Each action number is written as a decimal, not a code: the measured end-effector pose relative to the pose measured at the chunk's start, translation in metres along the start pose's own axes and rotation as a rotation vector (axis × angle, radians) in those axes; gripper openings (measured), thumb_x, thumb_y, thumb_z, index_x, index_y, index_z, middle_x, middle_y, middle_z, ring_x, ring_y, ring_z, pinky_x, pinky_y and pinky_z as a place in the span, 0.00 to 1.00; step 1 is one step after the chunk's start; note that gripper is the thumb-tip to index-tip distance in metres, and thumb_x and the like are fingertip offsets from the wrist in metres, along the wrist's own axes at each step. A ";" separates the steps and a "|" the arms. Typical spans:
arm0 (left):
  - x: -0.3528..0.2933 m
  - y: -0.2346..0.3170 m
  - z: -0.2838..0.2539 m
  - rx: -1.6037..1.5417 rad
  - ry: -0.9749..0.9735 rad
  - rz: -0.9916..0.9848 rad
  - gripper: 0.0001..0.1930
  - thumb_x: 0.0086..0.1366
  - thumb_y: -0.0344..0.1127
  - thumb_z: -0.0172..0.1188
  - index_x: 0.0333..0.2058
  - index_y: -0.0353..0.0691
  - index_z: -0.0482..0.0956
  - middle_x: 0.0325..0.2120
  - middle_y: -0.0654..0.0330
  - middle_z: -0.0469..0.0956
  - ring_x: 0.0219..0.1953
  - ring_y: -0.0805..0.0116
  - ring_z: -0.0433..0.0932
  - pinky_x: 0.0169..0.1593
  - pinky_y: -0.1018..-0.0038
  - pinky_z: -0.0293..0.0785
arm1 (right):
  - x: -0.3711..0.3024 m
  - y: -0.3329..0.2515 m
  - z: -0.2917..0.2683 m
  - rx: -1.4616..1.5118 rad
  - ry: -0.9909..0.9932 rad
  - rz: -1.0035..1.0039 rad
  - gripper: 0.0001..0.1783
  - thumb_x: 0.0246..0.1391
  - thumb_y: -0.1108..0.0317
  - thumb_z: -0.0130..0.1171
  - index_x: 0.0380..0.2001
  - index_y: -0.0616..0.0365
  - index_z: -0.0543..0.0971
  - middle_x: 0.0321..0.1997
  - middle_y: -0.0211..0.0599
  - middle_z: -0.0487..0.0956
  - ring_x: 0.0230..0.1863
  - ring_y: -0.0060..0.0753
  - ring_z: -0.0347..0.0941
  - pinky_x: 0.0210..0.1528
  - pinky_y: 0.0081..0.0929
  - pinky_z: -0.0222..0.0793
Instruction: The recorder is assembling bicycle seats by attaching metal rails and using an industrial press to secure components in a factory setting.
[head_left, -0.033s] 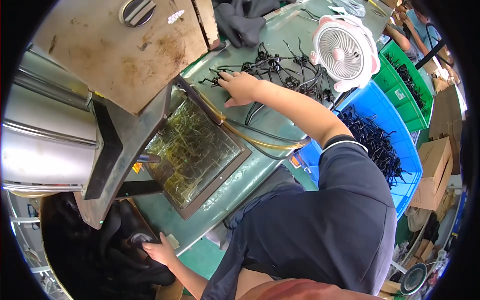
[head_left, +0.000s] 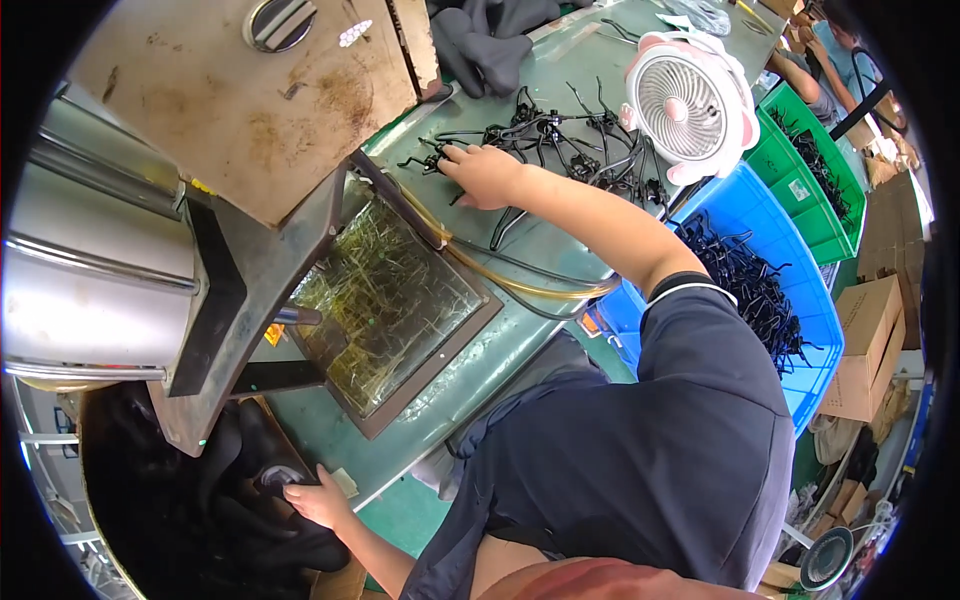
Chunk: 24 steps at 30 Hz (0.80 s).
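Observation:
My right hand [head_left: 487, 178] lies over the left end of a tangle of black bent metal parts [head_left: 555, 135] on the table. Its fingers are apart, and their tips touch or nearly touch a small black part [head_left: 425, 161]. I cannot make out a firm hold. At the lower left, my left hand [head_left: 318, 502] rests against dark, padded, saddle-shaped pieces [head_left: 265, 445] heaped in a box. The thumb stands up away from the fingers, whose tips lie at the edge of one piece.
A framed glass-like panel [head_left: 390, 320] lies beside a machine with a stained metal box [head_left: 260, 100] and a silver cylinder [head_left: 95, 285]. Hoses [head_left: 540, 290] cross the green table. A white-pink fan [head_left: 690, 105], blue bin [head_left: 815, 290], green bin [head_left: 840, 190] and carton [head_left: 865, 345] stand right. Another person [head_left: 845, 65] sits beyond.
My right hand has shifted very slightly to the right, and its thumb is drawn in closer. My left hand stays where it was.

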<state>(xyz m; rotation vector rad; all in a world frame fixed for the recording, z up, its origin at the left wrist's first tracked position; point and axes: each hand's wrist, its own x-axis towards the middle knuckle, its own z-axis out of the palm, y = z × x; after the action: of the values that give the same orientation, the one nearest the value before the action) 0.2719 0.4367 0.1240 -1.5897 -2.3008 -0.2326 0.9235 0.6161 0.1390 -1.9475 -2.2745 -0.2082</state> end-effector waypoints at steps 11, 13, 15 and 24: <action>-0.019 0.029 -0.078 -0.456 0.215 -0.143 0.25 0.64 0.38 0.70 0.55 0.29 0.81 0.46 0.40 0.86 0.45 0.44 0.86 0.50 0.58 0.81 | -0.006 -0.002 -0.016 0.497 0.551 0.265 0.10 0.63 0.62 0.63 0.36 0.59 0.83 0.37 0.53 0.85 0.41 0.65 0.81 0.46 0.53 0.80; -0.034 0.042 -0.083 -0.618 0.310 -0.061 0.23 0.62 0.31 0.71 0.54 0.28 0.81 0.45 0.43 0.86 0.43 0.51 0.87 0.51 0.61 0.82 | -0.003 0.020 -0.045 0.703 0.715 0.300 0.16 0.73 0.58 0.58 0.39 0.61 0.83 0.35 0.43 0.87 0.38 0.44 0.83 0.44 0.37 0.77; -0.064 0.042 -0.081 -0.666 0.433 0.133 0.21 0.60 0.26 0.72 0.52 0.28 0.81 0.48 0.41 0.85 0.47 0.47 0.86 0.56 0.59 0.80 | 0.008 0.033 -0.065 0.981 0.671 0.412 0.16 0.75 0.57 0.56 0.41 0.59 0.83 0.36 0.33 0.88 0.36 0.19 0.77 0.40 0.24 0.72; -0.104 0.084 -0.065 -0.491 -0.002 0.700 0.17 0.55 0.26 0.65 0.46 0.41 0.85 0.65 0.50 0.77 0.71 0.42 0.69 0.74 0.46 0.59 | -0.078 -0.054 -0.066 0.643 -0.305 0.421 0.20 0.69 0.57 0.57 0.34 0.65 0.84 0.21 0.35 0.78 0.22 0.25 0.74 0.28 0.31 0.69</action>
<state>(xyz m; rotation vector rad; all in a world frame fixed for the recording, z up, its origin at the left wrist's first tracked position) 0.3949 0.3554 0.1427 -2.5108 -1.6085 -0.6406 0.8826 0.5198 0.1880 -2.0922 -1.6824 0.8053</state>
